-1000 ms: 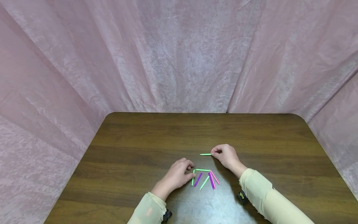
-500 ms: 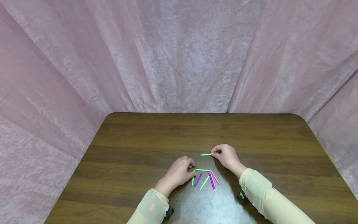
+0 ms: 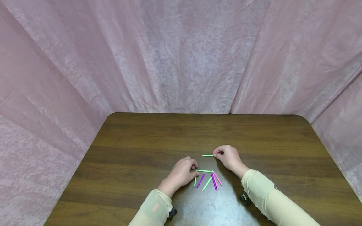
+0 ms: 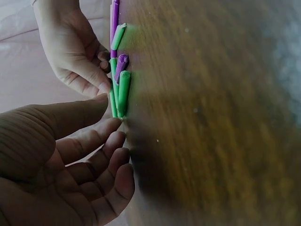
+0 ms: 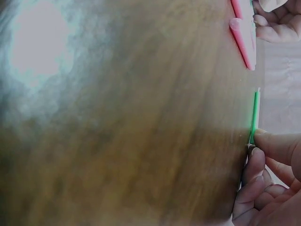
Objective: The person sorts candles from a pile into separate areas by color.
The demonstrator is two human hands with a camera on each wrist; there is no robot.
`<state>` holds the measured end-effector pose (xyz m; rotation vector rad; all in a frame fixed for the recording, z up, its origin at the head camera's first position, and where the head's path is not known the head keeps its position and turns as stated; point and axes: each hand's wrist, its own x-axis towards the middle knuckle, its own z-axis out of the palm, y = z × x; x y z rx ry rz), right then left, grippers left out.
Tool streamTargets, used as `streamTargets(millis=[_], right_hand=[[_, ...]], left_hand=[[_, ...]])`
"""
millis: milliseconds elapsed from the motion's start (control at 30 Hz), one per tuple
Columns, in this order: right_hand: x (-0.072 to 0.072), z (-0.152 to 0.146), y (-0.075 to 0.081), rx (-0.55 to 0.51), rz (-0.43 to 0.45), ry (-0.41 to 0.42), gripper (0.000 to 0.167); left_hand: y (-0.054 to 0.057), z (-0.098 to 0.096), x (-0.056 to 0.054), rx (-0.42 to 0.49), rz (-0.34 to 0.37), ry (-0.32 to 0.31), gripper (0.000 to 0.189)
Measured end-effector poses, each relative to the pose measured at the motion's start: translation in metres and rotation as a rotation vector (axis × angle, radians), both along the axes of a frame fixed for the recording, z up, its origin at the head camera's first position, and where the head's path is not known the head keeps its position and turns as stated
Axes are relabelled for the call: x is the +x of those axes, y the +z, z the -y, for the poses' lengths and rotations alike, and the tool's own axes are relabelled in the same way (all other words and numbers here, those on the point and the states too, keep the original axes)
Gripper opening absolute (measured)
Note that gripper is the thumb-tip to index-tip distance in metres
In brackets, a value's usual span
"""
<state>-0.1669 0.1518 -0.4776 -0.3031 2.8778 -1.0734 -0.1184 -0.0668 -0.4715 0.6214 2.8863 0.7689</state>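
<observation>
My right hand (image 3: 228, 157) pinches the right end of a thin green candle (image 3: 207, 155) between thumb and fingertips. That candle lies sideways, low over the table, its small wick end pointing left; the right wrist view shows the pinched candle (image 5: 255, 115) too. My left hand (image 3: 182, 172) rests with loosely bent fingers at the far end of a left green candle (image 3: 195, 182). In the left wrist view, a gap shows between thumb and index finger beside the green candle's tip (image 4: 124, 94). Another green candle (image 3: 205, 171) lies crosswise just right of the left fingertips.
Nearer the body lie a slanted purple candle (image 3: 200, 180), a slanted green candle (image 3: 207, 184), another purple candle (image 3: 213, 182) and pink candles (image 3: 217, 178) close together. The brown wooden table (image 3: 135, 138) ends at a pink curtain (image 3: 181, 62).
My left hand has shifted slightly forward and right, along the left green candle towards its far end. The right hand has stayed in place, still pinching its candle.
</observation>
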Motion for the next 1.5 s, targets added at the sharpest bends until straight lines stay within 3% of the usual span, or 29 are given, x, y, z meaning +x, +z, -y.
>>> streamTargets(millis=[500, 800, 1500], right_hand=[[0.000, 0.000, 0.000, -0.005, 0.006, 0.003, 0.008], [0.002, -0.007, 0.003, -0.124, 0.054, -0.017, 0.004], [0.025, -0.024, 0.009, -0.234, 0.095, -0.053, 0.004]], left_hand=[[0.002, -0.009, 0.000, -0.019, -0.014, 0.043, 0.013], [0.003, -0.014, -0.001, -0.039, 0.011, 0.069, 0.011], [0.002, -0.015, -0.003, -0.067, -0.029, 0.045, 0.018]])
